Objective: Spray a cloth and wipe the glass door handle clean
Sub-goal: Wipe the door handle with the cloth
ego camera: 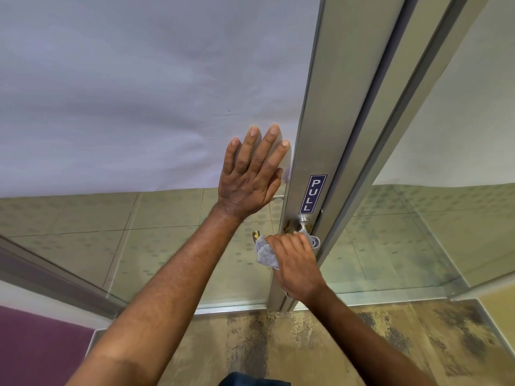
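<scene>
- I see the handle (302, 222) low on the metal door frame (320, 135), just under a blue "PULL" sticker (313, 194); only its round base and a short silver stem show.
- My right hand (295, 264) is closed around a grey cloth (264, 253), pressing it over the lever part of the handle, just below and left of the stem.
- The cloth bunches out on both sides of the hand: a larger fold to the left of the handle and a small curl to its right, against the frame.
- A brass-coloured end (255, 234) pokes out just left of the cloth; I cannot tell which part of the handle it is.
- My left hand (252, 176) is spread wide and flat on the frosted glass panel (139, 93), above and left of the handle, fingers pointing up and holding nothing.
- Below the frosted part, the glass is clear and shows a tiled floor (172, 215) behind the door.
- Under the handle, at the foot of the frame, the near floor (334, 344) looks stained and blotchy.
</scene>
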Available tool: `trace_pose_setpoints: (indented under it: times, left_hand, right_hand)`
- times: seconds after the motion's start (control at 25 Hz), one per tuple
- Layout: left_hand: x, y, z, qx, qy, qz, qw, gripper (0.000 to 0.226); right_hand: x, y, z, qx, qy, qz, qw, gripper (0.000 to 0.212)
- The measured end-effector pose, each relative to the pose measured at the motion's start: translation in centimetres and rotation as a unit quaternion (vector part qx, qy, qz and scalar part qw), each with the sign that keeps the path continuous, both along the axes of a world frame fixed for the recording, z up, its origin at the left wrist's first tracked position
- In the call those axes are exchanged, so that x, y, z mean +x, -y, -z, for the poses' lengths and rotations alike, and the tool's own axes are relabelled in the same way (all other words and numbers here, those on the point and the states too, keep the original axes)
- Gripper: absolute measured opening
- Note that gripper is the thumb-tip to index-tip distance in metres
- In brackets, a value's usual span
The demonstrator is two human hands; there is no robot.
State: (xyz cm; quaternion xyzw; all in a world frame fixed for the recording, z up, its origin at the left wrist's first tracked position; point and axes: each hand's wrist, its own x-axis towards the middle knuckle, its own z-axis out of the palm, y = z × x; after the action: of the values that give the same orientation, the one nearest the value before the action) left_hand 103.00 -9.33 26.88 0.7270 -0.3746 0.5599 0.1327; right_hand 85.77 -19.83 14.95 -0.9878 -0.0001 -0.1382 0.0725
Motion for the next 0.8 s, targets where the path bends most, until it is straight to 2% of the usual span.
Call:
trace_pose_setpoints:
  times: [0.2, 0.36, 0.6, 0.72, 0.8]
  left_hand:
    - [-0.1, -0.1, -0.1, 0.006, -0.003, 0.0, 1.0, 0.056]
    - [-0.2, -0.1, -0.1, 0.006, -0.004, 0.0, 1.0, 0.056]
    - [-0.3, -0.1, -0.2, 0.007, 0.002, -0.002, 1.0, 0.055]
    - [-0.2, -0.1, -0.2, 0.004, 0.0, 0.004, 1.0, 0.056]
    - [-0.3, -0.1, -0.1, 0.004, 0.0, 0.004, 1.0, 0.057]
  right_hand:
    - [0.9, 3.3, -1.0, 0.017, -0.028, -0.067, 0.997, 0.041]
    - [2.0, 3.7, -2.4, 0.019, -0.041, -0.07, 0.997, 0.012]
    - [-0.3, -3.8, 0.2, 0.114, 0.021, 0.13, 0.985, 0.051]
    - [0.4, -8.6, 0.4, 0.142, -0.019, 0.154, 0.978, 0.08]
    - [1.6, -9.8, -0.2, 0.105, -0.036, 0.159, 0.981, 0.084]
